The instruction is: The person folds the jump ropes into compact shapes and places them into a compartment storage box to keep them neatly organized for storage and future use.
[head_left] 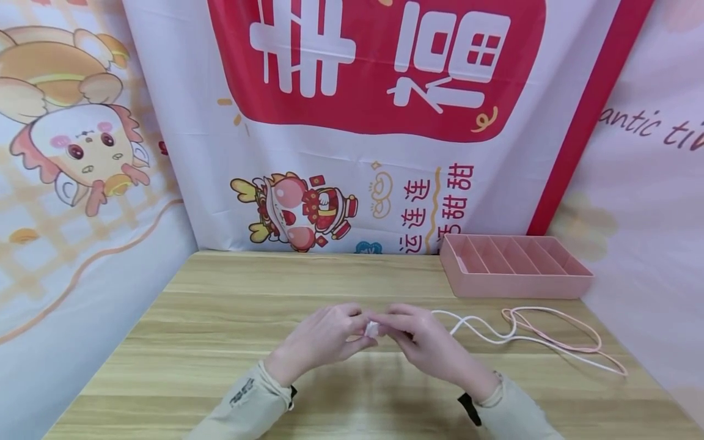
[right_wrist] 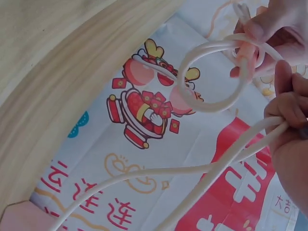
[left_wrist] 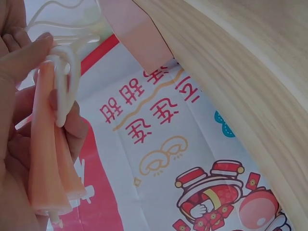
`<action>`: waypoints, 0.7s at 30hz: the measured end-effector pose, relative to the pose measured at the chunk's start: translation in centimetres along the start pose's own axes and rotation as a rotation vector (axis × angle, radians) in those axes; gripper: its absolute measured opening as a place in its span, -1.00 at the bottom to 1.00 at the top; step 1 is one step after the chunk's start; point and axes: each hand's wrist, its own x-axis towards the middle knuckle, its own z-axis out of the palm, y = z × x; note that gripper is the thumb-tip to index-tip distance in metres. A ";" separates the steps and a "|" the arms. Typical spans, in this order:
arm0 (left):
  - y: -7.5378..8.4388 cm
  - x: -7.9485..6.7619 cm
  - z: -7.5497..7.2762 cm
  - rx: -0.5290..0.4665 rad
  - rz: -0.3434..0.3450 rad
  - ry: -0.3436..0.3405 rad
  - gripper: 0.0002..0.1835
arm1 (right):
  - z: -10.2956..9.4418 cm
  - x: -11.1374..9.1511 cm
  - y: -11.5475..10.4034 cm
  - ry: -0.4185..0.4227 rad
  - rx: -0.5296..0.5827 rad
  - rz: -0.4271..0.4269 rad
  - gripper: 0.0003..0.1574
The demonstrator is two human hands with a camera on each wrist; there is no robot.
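A jump rope has two tapered peach handles [left_wrist: 47, 144] and a white cord [right_wrist: 211, 166] that turns pink in part. My left hand [head_left: 324, 337] grips both handles side by side, their flared ends pointing down in the left wrist view. White cord loops [left_wrist: 67, 82] wrap about the handles' narrow tops. Close by, my right hand [head_left: 426, 342] pinches doubled cord between its fingers, and a round loop stands out beside the handles in the right wrist view. The rest of the cord [head_left: 495, 338] trails over the table to the right. In the head view the hands mostly hide the handles.
A pink divided box [head_left: 517, 286] stands at the table's back right corner, behind the trailing cord. The wood-grain table [head_left: 220, 305] meets a printed cloth [head_left: 352, 146] at its back edge. More printed cloth hangs at both sides.
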 end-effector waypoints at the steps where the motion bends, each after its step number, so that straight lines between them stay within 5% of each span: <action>1: 0.1 0.0 -0.1 -0.001 0.002 0.005 -0.73 | -0.1 0.0 0.1 0.011 0.005 0.005 -0.59; 8: 0.8 0.5 -0.5 0.030 0.064 0.055 -0.78 | -0.5 0.1 0.8 0.160 -0.012 0.002 -0.63; 12: 1.1 0.6 -0.8 0.049 0.096 0.084 -0.66 | -0.7 0.0 1.1 0.214 -0.019 0.071 -0.68; 21: 1.7 0.7 -0.9 0.081 0.152 0.133 -0.41 | -1.7 -0.3 2.0 0.139 0.095 0.282 -0.82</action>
